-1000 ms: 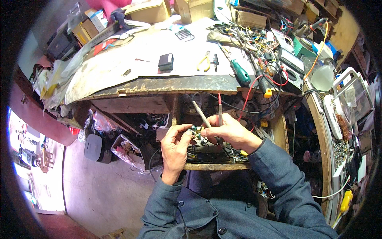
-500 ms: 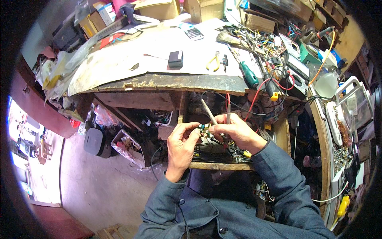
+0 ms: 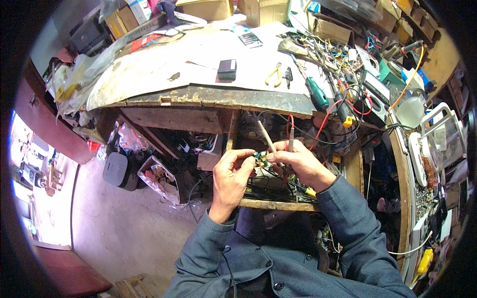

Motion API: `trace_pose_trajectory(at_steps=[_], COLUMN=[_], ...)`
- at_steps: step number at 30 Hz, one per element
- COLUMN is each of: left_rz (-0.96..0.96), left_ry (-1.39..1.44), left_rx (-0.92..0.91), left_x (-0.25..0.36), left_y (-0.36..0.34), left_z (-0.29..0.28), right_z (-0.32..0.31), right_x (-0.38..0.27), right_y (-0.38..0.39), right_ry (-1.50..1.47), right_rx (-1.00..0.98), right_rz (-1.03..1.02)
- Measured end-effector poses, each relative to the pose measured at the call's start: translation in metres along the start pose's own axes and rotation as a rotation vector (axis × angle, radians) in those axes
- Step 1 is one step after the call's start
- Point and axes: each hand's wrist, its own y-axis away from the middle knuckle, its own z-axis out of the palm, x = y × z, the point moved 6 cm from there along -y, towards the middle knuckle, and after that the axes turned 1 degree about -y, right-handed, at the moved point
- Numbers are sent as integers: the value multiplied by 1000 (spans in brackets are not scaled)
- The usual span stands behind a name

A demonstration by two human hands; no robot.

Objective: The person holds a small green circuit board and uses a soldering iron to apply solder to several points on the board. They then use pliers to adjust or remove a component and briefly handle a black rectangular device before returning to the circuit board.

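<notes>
Over an open drawer [image 3: 278, 204] in front of me, both my hands are close together. My left hand [image 3: 230, 183] pinches a small circuit board [image 3: 260, 159] with tiny parts on it between thumb and fingertips. In my right hand [image 3: 303, 163] are two slim test probes, their tops pointing up and away from me. A red lead loops out of the right-hand probe [image 3: 291, 139]; a black lead seems to leave the top of the pale left-hand probe [image 3: 266, 135]. Fingers hide the probe tips, so I cannot tell whether they touch the board.
On the white-covered bench [image 3: 149, 69] lie a black box [image 3: 227, 69], yellow-handled pliers [image 3: 273, 75] and a green-handled screwdriver [image 3: 317, 94]. Tangled wires [image 3: 343, 59] and tools crowd its right side. A dark bin [image 3: 120, 170] and an open box [image 3: 160, 180] stand on the floor at left.
The view has shifted slightly, so bench and hands sit a little farther right in the picture. Both hands keep the same hold on the board and probes.
</notes>
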Motion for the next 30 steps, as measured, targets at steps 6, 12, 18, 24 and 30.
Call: trace_pose_trajectory(at_steps=[6, 12, 18, 24, 30], left_rz=[-20, 6, -52, -44, -26], left_ry=[14, -46, 40, 85, 161], left_rx=[-5, -9, -26, -10, 22], left_x=[1, 2, -2, -3, -3], left_y=[0, 0, 1, 1, 0], left_z=[0, 0, 2, 1, 0], right_z=[-1, 0, -2, -5, -3], right_x=[0, -2, -1, 3, 3], right_y=[0, 0, -1, -1, -1], right_ry=[-4, -25, -41, -50, -62], right_rx=[10, 12, 40, 2, -21], right_rz=[-8, 1, -12, 7, -16])
